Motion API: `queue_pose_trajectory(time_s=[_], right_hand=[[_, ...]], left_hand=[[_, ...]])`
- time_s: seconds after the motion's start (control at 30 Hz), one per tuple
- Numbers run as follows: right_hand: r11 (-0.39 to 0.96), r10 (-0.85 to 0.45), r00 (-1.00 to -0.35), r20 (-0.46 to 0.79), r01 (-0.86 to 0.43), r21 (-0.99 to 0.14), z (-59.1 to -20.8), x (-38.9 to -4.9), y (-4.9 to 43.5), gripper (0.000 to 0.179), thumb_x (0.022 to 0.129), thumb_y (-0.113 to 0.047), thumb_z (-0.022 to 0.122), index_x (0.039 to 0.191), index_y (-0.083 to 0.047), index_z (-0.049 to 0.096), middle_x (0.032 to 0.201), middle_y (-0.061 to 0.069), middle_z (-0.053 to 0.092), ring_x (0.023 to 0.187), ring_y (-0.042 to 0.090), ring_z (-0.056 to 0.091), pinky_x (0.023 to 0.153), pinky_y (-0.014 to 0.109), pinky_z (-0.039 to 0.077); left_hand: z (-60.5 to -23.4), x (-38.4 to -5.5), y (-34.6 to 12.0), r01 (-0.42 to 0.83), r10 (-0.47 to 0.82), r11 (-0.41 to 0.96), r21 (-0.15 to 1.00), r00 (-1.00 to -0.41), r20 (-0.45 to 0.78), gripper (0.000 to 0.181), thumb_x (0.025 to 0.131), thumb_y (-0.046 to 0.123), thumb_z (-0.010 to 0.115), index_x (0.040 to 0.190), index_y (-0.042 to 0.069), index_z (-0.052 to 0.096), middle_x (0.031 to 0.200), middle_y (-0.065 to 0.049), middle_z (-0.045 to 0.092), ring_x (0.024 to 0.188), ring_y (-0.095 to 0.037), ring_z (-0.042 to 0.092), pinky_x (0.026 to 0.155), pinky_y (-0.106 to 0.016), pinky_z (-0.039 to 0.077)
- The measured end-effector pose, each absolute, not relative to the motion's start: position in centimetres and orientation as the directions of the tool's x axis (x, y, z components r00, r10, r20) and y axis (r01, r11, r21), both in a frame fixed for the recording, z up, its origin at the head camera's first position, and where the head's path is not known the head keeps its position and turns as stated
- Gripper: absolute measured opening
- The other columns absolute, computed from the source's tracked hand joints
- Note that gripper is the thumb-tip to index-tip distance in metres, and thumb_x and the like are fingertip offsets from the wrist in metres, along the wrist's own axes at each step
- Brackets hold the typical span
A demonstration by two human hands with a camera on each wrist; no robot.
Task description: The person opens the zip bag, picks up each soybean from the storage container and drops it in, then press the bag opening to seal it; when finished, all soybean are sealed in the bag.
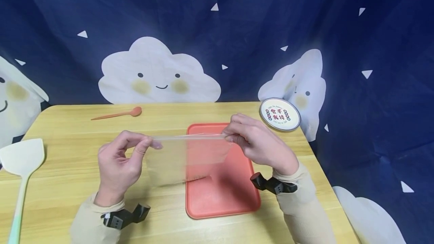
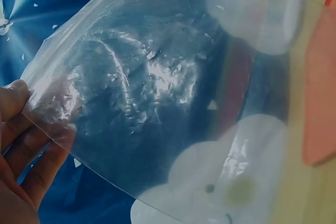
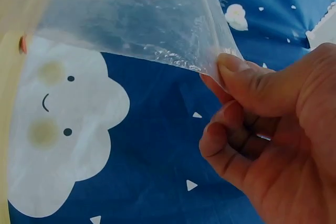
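Observation:
A clear plastic bag (image 1: 166,165) hangs stretched between my two hands, its band-like top edge running straight across. My left hand (image 1: 120,163) pinches the bag's left top corner between thumb and fingers. At the opposite corner, my right hand (image 1: 259,140) pinches the edge, thumb on the near side in the right wrist view. The bag looks flat, with nothing visible inside it. In the left wrist view the clear film shows wrinkles and bright glints. Beneath the bag's right half, a red tray (image 1: 220,200) lies on the table and shows through the film.
The wooden table (image 1: 162,221) also bears an orange spoon (image 1: 135,111) at the back left. A white spatula (image 1: 24,157) with a green handle end lies at the left edge. A round plate (image 1: 279,114) with red lettering sits at the back right corner. Behind hangs a dark blue curtain (image 1: 190,14).

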State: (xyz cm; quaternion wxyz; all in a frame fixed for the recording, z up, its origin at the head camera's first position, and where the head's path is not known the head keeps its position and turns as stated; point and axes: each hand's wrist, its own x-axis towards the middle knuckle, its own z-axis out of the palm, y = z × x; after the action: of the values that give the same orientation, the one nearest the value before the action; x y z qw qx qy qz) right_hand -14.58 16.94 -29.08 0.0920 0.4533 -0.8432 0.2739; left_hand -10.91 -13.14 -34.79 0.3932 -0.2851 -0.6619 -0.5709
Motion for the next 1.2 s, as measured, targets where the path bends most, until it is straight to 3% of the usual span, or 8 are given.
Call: queue_pose_trajectory(time_s=[0.33,0.6,0.73,0.77,0.87,1.0,1.1,1.2], right_hand=[[0.313,-0.648,-0.51,0.565,-0.855,-0.413,-29.7,-14.7,17.0,0.017,0.084,0.006,0.073,0.094,-0.008,0.073,0.083,-0.005,0.059,0.075,0.009,0.051,0.063,0.02,0.043],[0.159,-0.589,-0.543,0.599,-0.804,-0.573,-29.5,-14.4,15.6,0.015,0.088,0.002,0.07,0.099,-0.009,0.07,0.092,-0.006,0.067,0.085,0.01,0.06,0.074,0.028,0.052],[-0.002,-0.573,-0.564,0.595,-0.725,-0.689,-29.2,-14.1,14.1,0.016,0.088,0.009,0.067,0.097,-0.005,0.069,0.087,0.001,0.068,0.078,0.014,0.067,0.069,0.032,0.058],[-0.04,-0.571,-0.578,0.583,-0.69,-0.723,-29.2,-14.1,13.7,0.017,0.088,0.011,0.066,0.097,-0.003,0.068,0.086,0.003,0.068,0.075,0.017,0.068,0.067,0.034,0.059],[-0.103,-0.551,-0.666,0.504,-0.545,-0.832,-29.7,-14.1,12.3,0.015,0.088,0.012,0.064,0.097,0.0,0.068,0.086,0.008,0.068,0.067,0.023,0.068,0.061,0.04,0.06],[-0.108,-0.53,-0.787,0.317,-0.308,-0.945,-31.7,-15.4,10.0,0.009,0.09,0.005,0.066,0.098,0.002,0.067,0.084,0.014,0.068,0.062,0.029,0.066,0.06,0.046,0.06],[-0.071,-0.539,-0.821,0.185,-0.175,-0.982,-33.9,-17.3,8.3,0.011,0.091,0.002,0.066,0.102,0.005,0.065,0.084,0.017,0.066,0.064,0.03,0.067,0.065,0.052,0.059],[0.023,-0.529,-0.843,0.1,-0.132,-0.991,-36.3,-19.4,6.8,0.015,0.091,0.001,0.066,0.105,0.007,0.064,0.088,0.015,0.066,0.07,0.026,0.067,0.07,0.053,0.059]], left_hand=[[-34.6,-10.2,-13.3,0.814,-0.108,0.172,0.555,-0.545,0.832,0.021,0.09,0.001,0.07,0.081,-0.015,0.062,0.072,-0.01,0.071,0.071,-0.009,0.07,0.07,-0.015,0.054],[-33.3,-9.3,-14.4,0.838,-0.154,-0.114,0.533,-0.545,0.824,0.006,0.084,-0.021,0.062,0.086,-0.025,0.058,0.071,-0.022,0.067,0.062,-0.016,0.069,0.062,-0.02,0.058],[-32.6,-8.8,-15.6,0.822,-0.194,-0.136,0.553,-0.57,0.799,0.008,0.083,-0.022,0.06,0.088,-0.028,0.057,0.071,-0.022,0.068,0.055,-0.015,0.067,0.048,-0.016,0.053],[-32.5,-8.7,-16.0,0.812,-0.202,-0.126,0.57,-0.584,0.787,0.008,0.083,-0.023,0.06,0.088,-0.028,0.057,0.071,-0.021,0.068,0.053,-0.014,0.067,0.045,-0.015,0.05],[-32.5,-8.7,-17.4,0.735,-0.222,0.073,0.675,-0.647,0.729,0.008,0.084,-0.019,0.064,0.088,-0.024,0.06,0.07,-0.012,0.07,0.051,-0.007,0.062,0.041,-0.012,0.043],[-33.1,-9.5,-19.3,0.466,-0.235,0.359,0.809,-0.793,0.562,0.01,0.09,-0.006,0.067,0.091,-0.015,0.064,0.067,-0.004,0.069,0.044,-0.008,0.058,0.037,-0.015,0.042],[-34.4,-10.8,-20.8,0.252,-0.223,0.428,0.868,-0.901,0.372,0.014,0.095,0.008,0.065,0.097,-0.006,0.064,0.067,-0.006,0.07,0.042,-0.015,0.059,0.036,-0.021,0.044],[-36.5,-12.6,-22.0,0.1,-0.21,0.458,0.883,-0.953,0.217,0.022,0.098,0.022,0.063,0.1,0.0,0.063,0.07,-0.004,0.071,0.046,-0.018,0.063,0.04,-0.024,0.05]])
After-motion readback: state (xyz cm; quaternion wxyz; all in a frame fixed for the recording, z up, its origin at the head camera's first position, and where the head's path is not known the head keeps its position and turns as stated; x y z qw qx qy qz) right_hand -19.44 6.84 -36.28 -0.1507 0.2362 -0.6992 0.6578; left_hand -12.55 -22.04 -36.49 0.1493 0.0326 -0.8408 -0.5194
